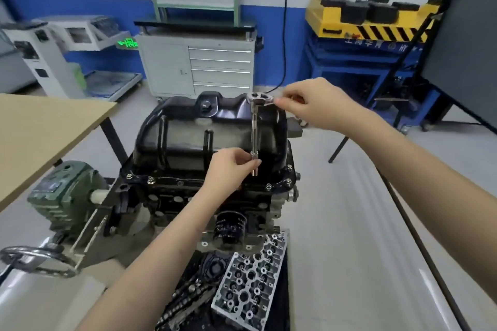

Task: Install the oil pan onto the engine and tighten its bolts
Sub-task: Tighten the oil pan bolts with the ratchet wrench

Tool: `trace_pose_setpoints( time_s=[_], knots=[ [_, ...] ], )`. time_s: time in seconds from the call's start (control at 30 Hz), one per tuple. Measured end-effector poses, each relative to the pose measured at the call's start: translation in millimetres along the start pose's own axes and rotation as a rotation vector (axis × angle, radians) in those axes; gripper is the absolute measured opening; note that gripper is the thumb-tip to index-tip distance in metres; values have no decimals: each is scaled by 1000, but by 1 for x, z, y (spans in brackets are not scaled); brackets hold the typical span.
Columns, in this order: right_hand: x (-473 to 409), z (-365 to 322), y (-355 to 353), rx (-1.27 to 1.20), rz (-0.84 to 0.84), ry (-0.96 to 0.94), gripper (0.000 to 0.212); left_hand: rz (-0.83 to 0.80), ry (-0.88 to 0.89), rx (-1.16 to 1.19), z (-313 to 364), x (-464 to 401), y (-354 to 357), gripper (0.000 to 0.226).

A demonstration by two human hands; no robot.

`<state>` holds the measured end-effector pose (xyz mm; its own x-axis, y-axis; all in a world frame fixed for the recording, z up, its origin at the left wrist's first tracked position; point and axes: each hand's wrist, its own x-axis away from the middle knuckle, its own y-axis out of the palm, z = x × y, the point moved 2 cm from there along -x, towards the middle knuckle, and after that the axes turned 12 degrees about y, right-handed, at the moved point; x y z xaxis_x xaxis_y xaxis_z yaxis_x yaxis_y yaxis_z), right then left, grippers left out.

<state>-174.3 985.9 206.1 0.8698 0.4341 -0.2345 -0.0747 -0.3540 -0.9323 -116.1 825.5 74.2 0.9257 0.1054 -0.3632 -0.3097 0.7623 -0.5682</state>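
— Both hands are on the ratchet (255, 126): the right hand (309, 105) pinches its head at the top, and the left hand (228, 169) curls its fingers round the lower end of the long upright bar, near the socket (254, 169).

— Where does the rest lie, biggest first?

— A pale wooden table (40, 137) fills the left side. Behind, against the blue and white wall, stands a grey drawer cabinet (199, 64), with a yellow and black lift (363, 19) on a blue frame to the right. In the middle sits the engine (166, 201), upside down on its stand, beside a green gearbox (64, 196) with a hand wheel (35, 260) below it.

— And the oil pan?

— The black oil pan (188, 137) rests on top of the engine, its rim lying along the block. Several bolts (288, 183) sit in the rim along the near edge and the right corner. How tight they are I cannot tell.

— Is the socket on a bolt?

— No, it hangs in front of the pan's right side, above the rim.

— Anything smaller nearby?

— A cylinder head (250, 282) lies below the engine, with a black oil filter (230, 226) just above it and camshafts (188, 301) to its left.
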Motion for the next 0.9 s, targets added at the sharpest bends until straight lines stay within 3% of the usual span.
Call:
trace_pose_setpoints(
  time_s=[0.33,0.9],
  knots=[
    [14,32,8,40,-22,-121,32,36,-102,60,11,18,42,15],
    [10,36,12,-42,-171,-150,30,92,-38,30,5,25,48,10]
  ],
)
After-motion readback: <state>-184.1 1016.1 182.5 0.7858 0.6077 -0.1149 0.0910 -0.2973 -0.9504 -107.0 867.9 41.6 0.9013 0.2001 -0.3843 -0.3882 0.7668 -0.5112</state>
